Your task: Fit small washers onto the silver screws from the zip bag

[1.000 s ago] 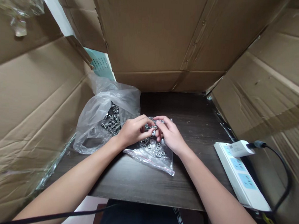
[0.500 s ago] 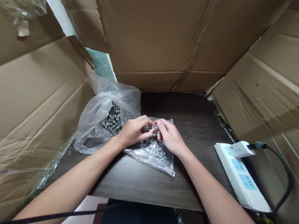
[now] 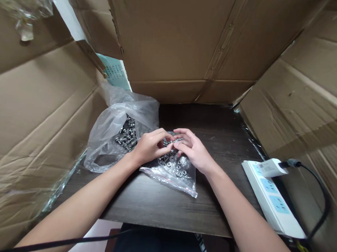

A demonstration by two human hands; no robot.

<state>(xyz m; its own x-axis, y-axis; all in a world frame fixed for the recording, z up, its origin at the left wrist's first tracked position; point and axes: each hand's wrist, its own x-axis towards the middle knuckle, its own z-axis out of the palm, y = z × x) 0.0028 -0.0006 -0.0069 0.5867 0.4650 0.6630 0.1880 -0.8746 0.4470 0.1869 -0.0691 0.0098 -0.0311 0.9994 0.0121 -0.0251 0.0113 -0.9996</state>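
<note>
Two bare hands in play here: one left hand (image 3: 149, 147), one right hand (image 3: 195, 152)! Two plastic bags on show, one big frosted-white bag (image 3: 145, 108) and one small clear zip bag (image 3: 168, 178). Silver metal bolts (image 3: 126, 139)? Dozens, too tangled for an exact tally! Small silver metal nuts (image 3: 184, 172), at least five in sight. One dark wood-grain bench (image 3: 213, 128), three brown cardboard walls (image 3: 176, 36). And over on the right, one long white power strip (image 3: 289, 224), one chunky white plug-in adapter (image 3: 269, 167), one black cable (image 3: 327, 202)! One pale blue-green printed sheet (image 3: 116, 73), too.
</note>
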